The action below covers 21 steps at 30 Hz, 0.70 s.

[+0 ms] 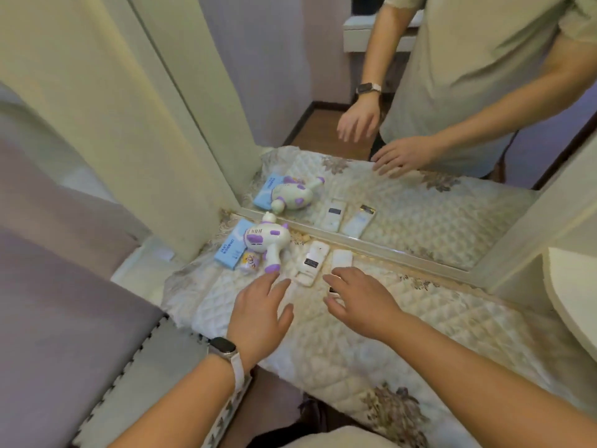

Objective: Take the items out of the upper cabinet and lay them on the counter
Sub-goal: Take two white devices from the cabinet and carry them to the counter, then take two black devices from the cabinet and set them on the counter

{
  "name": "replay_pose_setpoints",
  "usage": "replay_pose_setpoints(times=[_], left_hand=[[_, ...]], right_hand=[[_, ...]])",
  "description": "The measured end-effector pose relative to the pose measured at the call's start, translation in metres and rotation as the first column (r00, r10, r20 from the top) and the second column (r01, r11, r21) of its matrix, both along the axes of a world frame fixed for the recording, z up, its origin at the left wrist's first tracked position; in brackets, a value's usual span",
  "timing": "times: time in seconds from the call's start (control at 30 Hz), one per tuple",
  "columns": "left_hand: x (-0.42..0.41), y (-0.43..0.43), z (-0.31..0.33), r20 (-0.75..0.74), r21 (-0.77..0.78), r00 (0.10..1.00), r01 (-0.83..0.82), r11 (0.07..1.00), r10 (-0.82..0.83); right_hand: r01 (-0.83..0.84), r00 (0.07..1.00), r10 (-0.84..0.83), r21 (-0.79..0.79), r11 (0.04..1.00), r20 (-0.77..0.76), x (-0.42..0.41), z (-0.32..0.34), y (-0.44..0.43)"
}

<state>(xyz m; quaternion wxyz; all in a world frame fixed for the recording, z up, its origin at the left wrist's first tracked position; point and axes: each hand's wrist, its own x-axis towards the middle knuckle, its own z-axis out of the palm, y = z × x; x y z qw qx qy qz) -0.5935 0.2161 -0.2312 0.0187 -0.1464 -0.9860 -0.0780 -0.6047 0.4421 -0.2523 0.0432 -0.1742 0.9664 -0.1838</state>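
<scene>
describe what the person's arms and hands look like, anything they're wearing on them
Both forearms are bare, with no sleeves reaching them in the direct view. The left hand has a smartwatch on its wrist: a dark rounded-rectangular screen on a whitish band. The right hand and its wrist wear nothing; no rings or gloves show. In the mirror, short pale beige sleeves are visible.

- Left hand [258,313]: bare, with a smartwatch [223,345] on the wrist, dark screen, white strap.
- Right hand [358,300]: bare, nothing on the wrist.
- Both forearms bare, no sleeves.
</scene>
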Motion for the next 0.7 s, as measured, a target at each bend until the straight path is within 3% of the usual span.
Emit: replay_pose_setpoints(times=[0.3,0.5,0.7], left_hand=[[0.11,-0.058,0.021,-0.134,-0.02,0.948,-0.295,0.955,0.289],[0.183,-0.098,0.038,-0.189,-0.013,0.869,-0.468,0.884,0.457],[0.275,-0.155,0.047,-0.212,-0.047,0.789,-0.598,0.8,0.577]], right_hand=[[-0.412,0.885,0.402,0.007,0.911,-0.232,0.033,0.03,-0.074],[-0.586,0.781,0.578,0.044,0.809,-0.237,0.061,0.043,-0.138],[-0.73,0.618,0.732,0.138,0.67,-0.288,0.119,0.067,-0.212]])
